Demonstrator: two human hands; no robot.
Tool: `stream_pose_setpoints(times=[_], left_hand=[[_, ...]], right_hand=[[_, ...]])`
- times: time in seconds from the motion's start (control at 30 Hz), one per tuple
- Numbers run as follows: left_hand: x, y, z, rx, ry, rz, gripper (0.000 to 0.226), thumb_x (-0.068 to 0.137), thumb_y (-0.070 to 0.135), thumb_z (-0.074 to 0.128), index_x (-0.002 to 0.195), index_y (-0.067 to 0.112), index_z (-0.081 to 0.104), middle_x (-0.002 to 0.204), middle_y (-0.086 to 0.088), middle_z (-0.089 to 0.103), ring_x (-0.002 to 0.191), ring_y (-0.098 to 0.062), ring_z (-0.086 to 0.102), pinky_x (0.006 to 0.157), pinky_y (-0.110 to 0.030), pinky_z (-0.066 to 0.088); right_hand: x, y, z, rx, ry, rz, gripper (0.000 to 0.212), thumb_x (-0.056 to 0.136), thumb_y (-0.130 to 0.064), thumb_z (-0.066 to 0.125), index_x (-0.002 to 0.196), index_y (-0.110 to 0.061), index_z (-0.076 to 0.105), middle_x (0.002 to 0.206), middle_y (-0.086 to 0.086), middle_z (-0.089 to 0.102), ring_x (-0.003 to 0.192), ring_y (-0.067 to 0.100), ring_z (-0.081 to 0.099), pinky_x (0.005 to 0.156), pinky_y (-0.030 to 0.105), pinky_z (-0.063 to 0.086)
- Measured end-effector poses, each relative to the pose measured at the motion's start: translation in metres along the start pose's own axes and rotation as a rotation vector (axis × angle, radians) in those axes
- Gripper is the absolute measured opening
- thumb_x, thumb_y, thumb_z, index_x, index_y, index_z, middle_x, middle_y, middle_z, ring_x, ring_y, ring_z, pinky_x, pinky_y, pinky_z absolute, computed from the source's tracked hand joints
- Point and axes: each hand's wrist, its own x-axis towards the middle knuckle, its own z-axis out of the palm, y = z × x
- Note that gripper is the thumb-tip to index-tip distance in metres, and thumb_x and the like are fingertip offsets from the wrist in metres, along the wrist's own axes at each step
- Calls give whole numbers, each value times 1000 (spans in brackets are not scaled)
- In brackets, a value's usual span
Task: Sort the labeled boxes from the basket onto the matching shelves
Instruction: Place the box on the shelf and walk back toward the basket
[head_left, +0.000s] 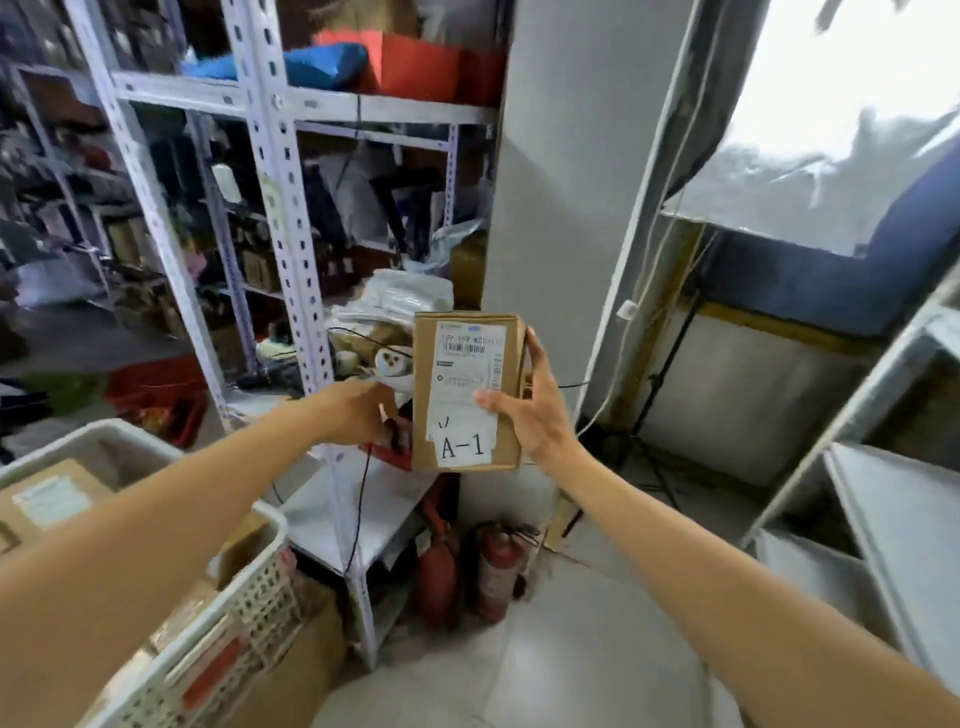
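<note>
A brown cardboard box (464, 364) with a white shipping label and a handwritten "A-1" tag is held upright in mid-air. My right hand (537, 410) grips its right edge, thumb across the label. My left hand (358, 413) reaches toward the box's left side, fingers curled at a dark red object just behind the box; whether it touches the box is unclear. The white perforated basket (249, 587) at lower left holds several more labeled cardboard boxes (49, 501).
A white slotted metal shelf (283, 218) full of clutter stands straight ahead. A grey shelf unit (893, 499) is at the right. Two red fire extinguishers (496, 569) stand on the floor below. A red basket (156, 395) lies at left. A black cable hangs by the shelf post.
</note>
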Motion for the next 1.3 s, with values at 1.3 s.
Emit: stream_pose_setpoints(times=[1.3], left_hand=[[-50,552,23,82,-72,1812,24,84,16,60,104,28,63,98,1,69,87,-19,61,81,-32,52]], right_hand=[[-362,-131,-232,-522,1885,86,93,58,-26,77,141,-39,35,109,-3,66,102,17,63,90,41,54]])
